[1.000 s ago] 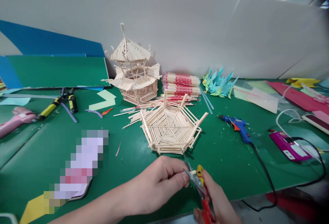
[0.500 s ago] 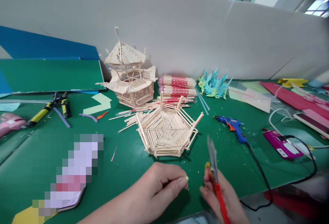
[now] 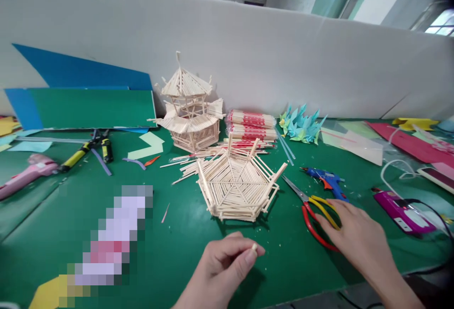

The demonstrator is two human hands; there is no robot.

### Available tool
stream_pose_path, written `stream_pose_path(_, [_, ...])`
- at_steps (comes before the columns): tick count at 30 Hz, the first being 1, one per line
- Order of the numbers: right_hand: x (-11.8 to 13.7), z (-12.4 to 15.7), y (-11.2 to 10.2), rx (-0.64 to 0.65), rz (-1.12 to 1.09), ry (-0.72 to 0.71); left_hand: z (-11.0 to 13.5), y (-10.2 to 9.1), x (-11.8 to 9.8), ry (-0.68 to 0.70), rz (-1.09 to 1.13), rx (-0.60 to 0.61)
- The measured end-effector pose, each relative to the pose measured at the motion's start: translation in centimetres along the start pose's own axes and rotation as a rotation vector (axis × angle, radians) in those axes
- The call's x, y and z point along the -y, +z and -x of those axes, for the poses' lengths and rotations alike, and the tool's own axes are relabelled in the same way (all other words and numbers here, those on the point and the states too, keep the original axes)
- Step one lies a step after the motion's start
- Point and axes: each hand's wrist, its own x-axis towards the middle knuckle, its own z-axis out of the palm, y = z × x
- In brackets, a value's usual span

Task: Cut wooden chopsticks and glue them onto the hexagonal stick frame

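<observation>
My left hand (image 3: 230, 264) is closed at the table's front, thumb and forefinger pinching a short piece of pale wooden stick (image 3: 254, 246); only its tip shows. To the right, my right hand (image 3: 358, 233) lies over the handles of the scissors (image 3: 303, 195), thumb by the red loop and fingers on the yellow one; some fingers are hidden. The blades point away toward an octagon-like stick frame (image 3: 236, 181) with upright posts, standing in front of me. Just beyond my right fingers lies a blue glue gun (image 3: 324, 179).
Behind the frame stand a stick pagoda (image 3: 191, 115), loose sticks (image 3: 187, 169) and packs of sticks (image 3: 251, 124). Blue folded paper (image 3: 301, 122) is at the back. Pliers (image 3: 85, 150) and a pink glue gun (image 3: 31, 174) lie left, a purple power strip (image 3: 404, 212) right.
My right hand has moved right and forward with the scissors, which have gone from upright to lying low at the table with handles spread. My left hand keeps its pinch. The view has shifted slightly.
</observation>
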Motion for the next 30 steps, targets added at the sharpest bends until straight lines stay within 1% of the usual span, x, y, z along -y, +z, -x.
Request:
stream_pose_path(1, [0.8,0.5,-0.5,-0.021,-0.015,-0.050,0.0,0.3,0.3,-0.049,0.070,-0.074])
stream_pose_path(2, [1.8,1.0,-1.0,-0.035,-0.090,-0.104,0.0,0.6,0.6,-0.097,0.139,-0.122])
stream_pose_path(3, [3.1,1.7,-1.4,-0.013,-0.198,-0.154,-0.1,0.8,0.8,-0.126,0.205,-0.158])
stream_pose_path(4, [4.5,2.3,-1.7,0.050,-0.285,-0.233,-0.2,1.1,0.9,-0.137,0.262,-0.183])
stream_pose_path(5, [6.0,2.9,-1.8,0.129,-0.353,-0.350,-0.4,1.3,1.0,-0.136,0.308,-0.200])
stream_pose_path(6, [7.4,3.4,-1.9,0.172,-0.397,-0.435,-0.6,1.5,0.9,-0.119,0.344,-0.219])
stream_pose_path(7, [8.7,3.7,-1.8,0.219,-0.421,-0.482,-0.7,1.6,0.9,-0.097,0.370,-0.238])
stream_pose_path(10, [11.2,4.0,-0.9,0.245,-0.468,-0.598,-0.9,1.7,0.6,-0.036,0.418,-0.279])
stream_pose_path(12, [11.9,3.7,-0.2,0.230,-0.489,-0.643,-0.9,1.7,0.6,-0.001,0.451,-0.305])
stream_pose_path(15, [12.2,3.2,0.6,0.183,-0.512,-0.688,-1.1,1.5,0.8,0.028,0.512,-0.315])
stream_pose_path(20, [12.8,2.7,1.1,0.093,-0.457,-0.754,-1.7,1.3,1.3,0.059,0.583,-0.293])
stream_pose_path(23, [13.5,2.5,0.9,0.065,-0.392,-0.781,-1.8,1.1,1.3,0.082,0.591,-0.296])
stream_pose_path(26, [14.2,2.1,0.2,0.116,-0.306,-0.812,-1.8,0.8,1.5,0.092,0.593,-0.299])
stream_pose_path(28, [14.6,1.6,-0.3,0.142,-0.233,-0.833,-1.5,0.6,1.8,0.082,0.559,-0.315])
stream_pose_path(30, [14.9,1.0,-0.9,0.132,-0.166,-0.851,-1.2,0.2,2.3,0.069,0.468,-0.357])
